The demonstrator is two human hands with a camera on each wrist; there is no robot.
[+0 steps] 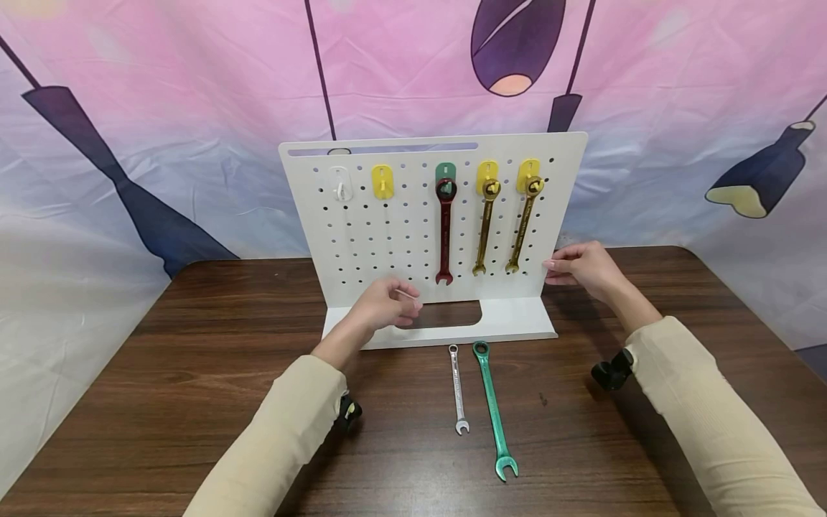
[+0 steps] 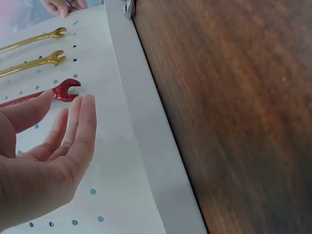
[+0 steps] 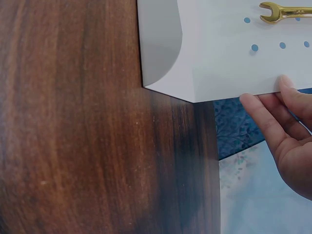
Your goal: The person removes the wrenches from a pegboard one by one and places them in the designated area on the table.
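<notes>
A white pegboard (image 1: 394, 244) stands on the table, and my right hand (image 1: 584, 269) pinches its right edge, the thumb (image 3: 286, 84) on the front face. In front of the board's lower part hovers my left hand (image 1: 382, 307), loosely bent and holding nothing. The left wrist view places its fingertips (image 2: 87, 105) close to the open end of a red combination wrench (image 2: 66, 91); whether they touch I cannot tell. This wrench hangs from a green hook (image 1: 446, 171). To its right, two gold wrenches (image 1: 485, 228) hang from yellow hooks.
A small silver wrench (image 1: 457, 391) and a longer green wrench (image 1: 494, 409) lie on the brown table (image 1: 213, 373) before the board. A white hook (image 1: 339, 184) and a yellow hook (image 1: 382, 182) at upper left bear nothing. A printed cloth (image 1: 213, 108) hangs behind.
</notes>
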